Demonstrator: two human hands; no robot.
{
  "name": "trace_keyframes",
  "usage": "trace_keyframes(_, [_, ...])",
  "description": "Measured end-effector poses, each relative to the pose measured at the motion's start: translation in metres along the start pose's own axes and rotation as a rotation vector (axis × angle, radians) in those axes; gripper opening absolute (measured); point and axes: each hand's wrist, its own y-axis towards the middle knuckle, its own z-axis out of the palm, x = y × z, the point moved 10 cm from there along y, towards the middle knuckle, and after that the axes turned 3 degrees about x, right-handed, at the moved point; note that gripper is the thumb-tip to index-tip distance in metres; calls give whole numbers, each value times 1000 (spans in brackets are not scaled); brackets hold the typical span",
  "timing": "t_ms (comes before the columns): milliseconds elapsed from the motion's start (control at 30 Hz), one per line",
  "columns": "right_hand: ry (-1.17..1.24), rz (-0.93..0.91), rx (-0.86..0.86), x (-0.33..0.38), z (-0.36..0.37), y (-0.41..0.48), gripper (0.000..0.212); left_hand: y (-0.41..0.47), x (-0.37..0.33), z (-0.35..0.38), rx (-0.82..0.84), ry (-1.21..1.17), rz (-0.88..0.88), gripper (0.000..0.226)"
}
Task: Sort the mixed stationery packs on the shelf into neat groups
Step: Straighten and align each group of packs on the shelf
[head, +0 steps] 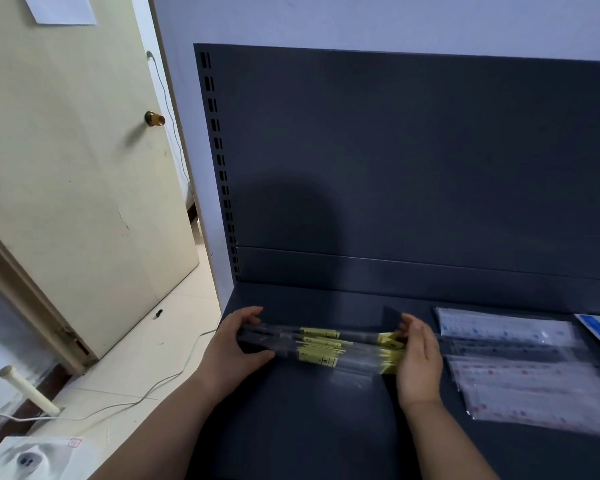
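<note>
1. The left hand [236,344] curls its fingers round the left end of the yellow-labelled packs [321,346].
2. This bundle lies on the dark shelf [309,427].
3. The right hand [418,362], fingers straight, presses the bundle's right end.
4. Clear packs [520,362] lie just beside it.

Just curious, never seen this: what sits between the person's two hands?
In the head view, a bundle of yellow-labelled packs spans from the left hand to the right hand.
</note>
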Motion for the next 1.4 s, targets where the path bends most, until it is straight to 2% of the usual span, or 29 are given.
trace_keyframes(133, [-14, 11, 117, 7, 12, -4, 36, 1, -2, 4, 25, 70, 25, 68])
trace_keyframes(233, [97, 49, 24, 4, -2, -4, 43, 2, 0, 4, 5, 85, -6, 66])
trace_keyframes(367, [245, 99, -27, -6, -8, 2, 37, 3, 3, -1, -35, 41, -54, 61])
trace_keyframes(467, [138, 61, 40, -3, 0, 1, 34, 4, 4, -2, -42, 35, -61, 57])
trace_keyframes(567, [21, 10, 164, 5, 12, -2, 36, 4, 3, 0, -13, 9, -50, 65])
trace_keyframes(633, [-3, 5, 192, 6, 13, 0, 38, 3, 2, 1, 0, -13, -41, 68])
trace_keyframes(733, [11, 29, 208, 3, 12, 2, 38, 4, 0, -2, 9, 4, -24, 63])
trace_keyframes(833, [20, 61, 292, 3, 21, -1, 42, 6, -9, 0, 62, 130, 21, 57])
trace_keyframes(967, [98, 121, 336, -2, 23, 3, 64, 11, -23, 8, 176, 437, 60, 68])
trace_keyframes(1100, [157, 170, 343, -6, 25, 7, 52, 20, -35, 14, 276, 680, 107, 62])
trace_keyframes(1267, [141, 211, 391, -7, 34, 8, 62, 29, -40, 22, 346, 867, 115, 60])
trace_keyframes(1400, [157, 184, 400, -5, 39, 7, 58, 26, -53, 33, 358, 1092, 220, 68])
